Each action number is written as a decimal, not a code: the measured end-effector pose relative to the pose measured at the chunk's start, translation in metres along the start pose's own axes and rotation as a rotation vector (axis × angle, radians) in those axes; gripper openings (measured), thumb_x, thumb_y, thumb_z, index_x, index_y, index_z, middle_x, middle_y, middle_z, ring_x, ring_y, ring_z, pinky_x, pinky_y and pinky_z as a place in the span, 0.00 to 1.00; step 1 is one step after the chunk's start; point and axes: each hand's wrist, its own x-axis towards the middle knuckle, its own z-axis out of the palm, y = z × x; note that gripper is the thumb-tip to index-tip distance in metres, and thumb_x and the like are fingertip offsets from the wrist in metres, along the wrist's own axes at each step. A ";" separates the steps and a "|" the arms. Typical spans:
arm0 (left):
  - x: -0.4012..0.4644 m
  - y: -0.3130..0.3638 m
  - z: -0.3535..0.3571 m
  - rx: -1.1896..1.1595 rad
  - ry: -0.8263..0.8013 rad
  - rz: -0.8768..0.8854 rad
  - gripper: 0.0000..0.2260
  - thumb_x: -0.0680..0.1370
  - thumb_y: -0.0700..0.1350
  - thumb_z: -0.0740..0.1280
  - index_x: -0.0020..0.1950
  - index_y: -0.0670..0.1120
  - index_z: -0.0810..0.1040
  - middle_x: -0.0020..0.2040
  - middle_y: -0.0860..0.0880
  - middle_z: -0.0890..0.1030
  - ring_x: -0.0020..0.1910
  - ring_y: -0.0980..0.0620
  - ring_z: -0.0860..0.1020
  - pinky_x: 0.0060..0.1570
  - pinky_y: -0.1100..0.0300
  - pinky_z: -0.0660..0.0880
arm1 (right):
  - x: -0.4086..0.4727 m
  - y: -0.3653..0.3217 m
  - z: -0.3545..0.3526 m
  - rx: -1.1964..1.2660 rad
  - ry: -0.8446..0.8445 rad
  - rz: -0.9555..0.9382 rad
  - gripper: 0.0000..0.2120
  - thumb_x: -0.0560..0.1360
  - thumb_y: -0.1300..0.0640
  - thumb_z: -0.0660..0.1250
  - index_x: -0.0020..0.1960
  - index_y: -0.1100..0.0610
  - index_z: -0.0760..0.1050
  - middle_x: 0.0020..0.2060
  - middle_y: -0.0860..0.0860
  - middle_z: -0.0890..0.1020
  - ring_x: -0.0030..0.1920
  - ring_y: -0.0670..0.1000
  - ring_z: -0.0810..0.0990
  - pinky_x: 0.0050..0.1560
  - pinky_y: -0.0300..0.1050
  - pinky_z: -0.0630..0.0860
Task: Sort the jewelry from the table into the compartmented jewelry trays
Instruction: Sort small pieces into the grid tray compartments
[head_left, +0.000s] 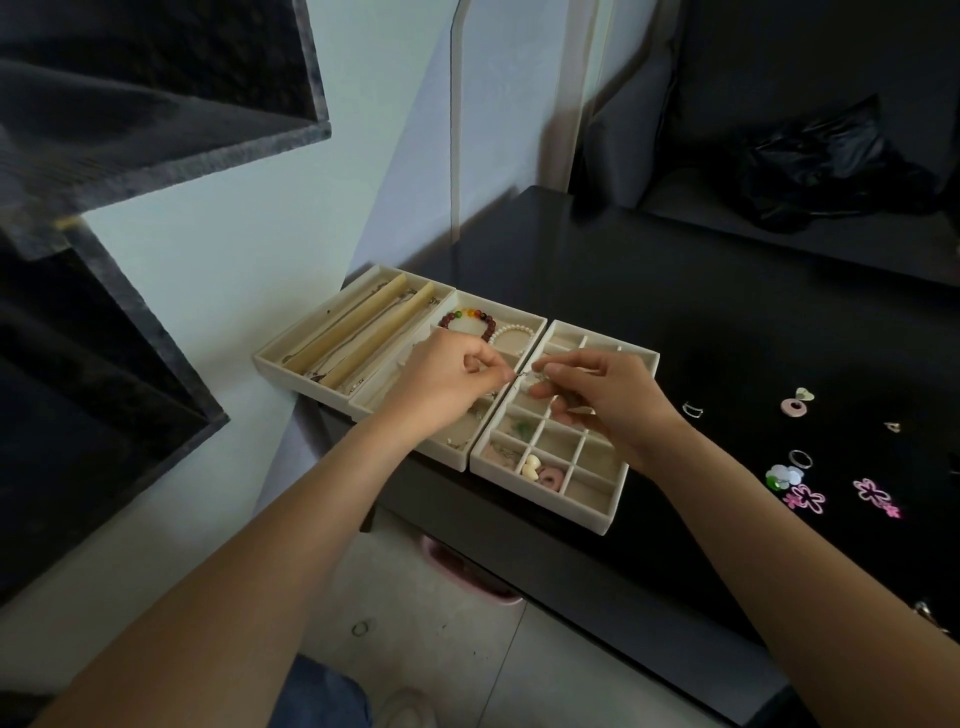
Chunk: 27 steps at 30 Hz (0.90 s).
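Dim, flat light falls from eleven o'clock on my pale wall (249, 249); the black table (701, 322) swallows detail, edges bow from wide-angle distortion, corners soften.

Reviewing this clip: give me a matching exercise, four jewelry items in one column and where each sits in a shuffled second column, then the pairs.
Items:
1. dark red bead bracelet
2. pearl bracelet
3. pink ring-shaped piece
4. pink flower pieces

Places:
A. black table, right of the trays
B. grid tray, near row
C. middle tray, far left
D. middle tray, far right

Pairs: 1-C, 2-D, 3-B, 4-A
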 end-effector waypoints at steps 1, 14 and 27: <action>0.000 0.000 -0.001 -0.012 -0.020 -0.025 0.04 0.74 0.48 0.71 0.43 0.48 0.82 0.30 0.57 0.74 0.32 0.62 0.72 0.40 0.62 0.70 | -0.001 0.000 -0.001 -0.030 -0.001 -0.014 0.05 0.78 0.63 0.64 0.48 0.59 0.80 0.36 0.54 0.84 0.28 0.44 0.77 0.33 0.37 0.77; -0.002 0.008 -0.008 -0.039 -0.117 -0.087 0.03 0.75 0.47 0.69 0.42 0.53 0.80 0.44 0.57 0.81 0.45 0.62 0.77 0.43 0.69 0.69 | -0.005 0.001 -0.009 0.023 -0.028 0.037 0.06 0.77 0.62 0.65 0.51 0.61 0.80 0.33 0.51 0.80 0.29 0.43 0.75 0.35 0.37 0.78; -0.001 0.000 0.006 0.096 -0.040 -0.165 0.06 0.75 0.44 0.69 0.48 0.42 0.83 0.48 0.49 0.82 0.41 0.60 0.74 0.37 0.69 0.67 | 0.007 0.019 0.006 -0.693 0.064 -0.260 0.03 0.74 0.61 0.70 0.44 0.54 0.77 0.39 0.45 0.78 0.38 0.39 0.76 0.33 0.28 0.70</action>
